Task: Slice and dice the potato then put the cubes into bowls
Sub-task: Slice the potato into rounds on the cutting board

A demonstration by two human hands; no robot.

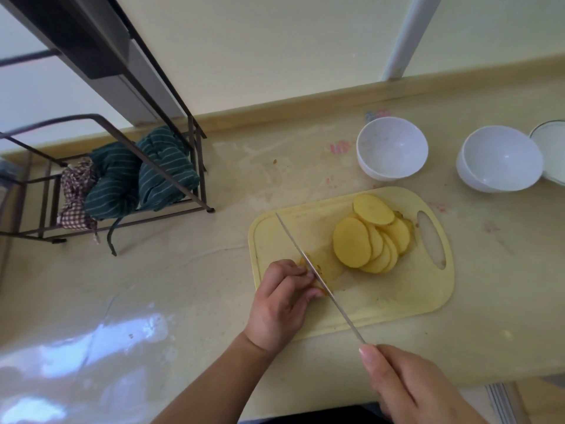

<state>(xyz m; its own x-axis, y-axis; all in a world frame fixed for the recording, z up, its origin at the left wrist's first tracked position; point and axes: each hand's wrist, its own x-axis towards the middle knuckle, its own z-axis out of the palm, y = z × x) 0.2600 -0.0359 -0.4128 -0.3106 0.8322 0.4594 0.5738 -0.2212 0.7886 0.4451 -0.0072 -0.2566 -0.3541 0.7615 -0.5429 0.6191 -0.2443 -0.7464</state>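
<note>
A pale yellow cutting board lies on the counter. Several round potato slices overlap in a fanned pile near its handle hole. My left hand grips the small remaining potato end at the board's left side, mostly hidden under the fingers. My right hand holds the knife handle, forefinger along the top. The long thin knife blade runs diagonally across the potato end, right beside my left fingertips. Two white bowls stand behind the board, both holding nothing.
A metal wire rack with green striped cloths and a checked cloth stands at the left. A white lidded dish touches the right bowl at the frame edge. The wall runs along the counter's back; the front edge is near my right hand.
</note>
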